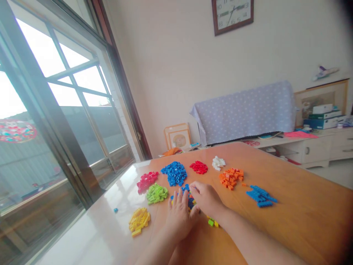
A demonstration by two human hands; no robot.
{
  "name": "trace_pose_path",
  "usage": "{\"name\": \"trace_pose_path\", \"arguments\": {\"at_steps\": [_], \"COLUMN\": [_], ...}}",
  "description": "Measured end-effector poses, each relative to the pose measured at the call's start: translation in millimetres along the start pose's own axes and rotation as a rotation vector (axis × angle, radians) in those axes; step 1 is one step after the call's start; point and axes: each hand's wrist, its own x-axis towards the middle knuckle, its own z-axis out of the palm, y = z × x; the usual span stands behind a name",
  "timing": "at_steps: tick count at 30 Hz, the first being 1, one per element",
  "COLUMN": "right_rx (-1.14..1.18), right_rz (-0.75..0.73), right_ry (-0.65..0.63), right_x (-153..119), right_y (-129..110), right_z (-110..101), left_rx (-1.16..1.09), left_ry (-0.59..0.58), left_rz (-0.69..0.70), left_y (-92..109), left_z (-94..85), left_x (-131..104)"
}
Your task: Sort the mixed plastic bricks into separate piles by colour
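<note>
Between my hands lies a mixed pile of small plastic building pieces, blue, yellow and orange, partly hidden. My left hand rests over its left side with the fingers stretched out and slightly apart. At the pile's upper right, my right hand has its fingers curled together; whatever sits at the fingertips is hidden. A few green and yellow pieces lie beneath my right wrist. Close to my left hand are a lime-green pile and a yellow pile.
Farther out lie dark pink pieces, round blue pieces, red pieces, white pieces, orange pieces and long blue pieces. One blue piece sits alone at left on the wooden table.
</note>
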Motion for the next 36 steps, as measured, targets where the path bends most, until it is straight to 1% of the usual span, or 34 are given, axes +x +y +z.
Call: {"name": "trace_pose_path", "arguments": {"at_steps": [3,5,10,12,14,17,21,25,27,31,36], "right_rx": [0.013,0.021,0.077,0.113,0.147,0.183,0.166,0.069,-0.007,-0.161,-0.297], "right_rz": [-0.002,0.006,0.028,0.063,0.112,0.17,0.202,0.224,0.199,0.156,0.125], "right_ry": [0.002,0.009,0.033,0.044,0.044,0.023,-0.016,-0.133,-0.195,-0.278,-0.305], "right_x": [0,0,5,10,14,18,19,17,15,8,3], "right_y": [-1,-2,6,12,18,25,33,37,36,27,22], "right_z": [-1,-2,-3,-3,-3,-3,-7,-10,-10,-12,-9], "left_rx": [-0.023,-0.053,-0.261,-0.354,-0.426,-0.487,-0.493,-0.404,-0.378,-0.385,-0.361], "left_ry": [0.041,0.088,0.295,0.341,0.362,0.361,0.338,0.303,0.296,0.273,0.216], "left_rz": [-0.009,0.01,0.103,0.084,0.033,-0.004,0.018,0.01,0.016,0.019,-0.01], "left_y": [-3,-9,-33,-44,-53,-63,-68,-68,-68,-70,-71], "left_z": [-2.5,-1.3,6.4,7.1,6.6,5.6,3.9,-1.2,-3.5,-5.0,-7.3], "left_x": [10,16,25,28,30,32,32,31,30,28,27]}}
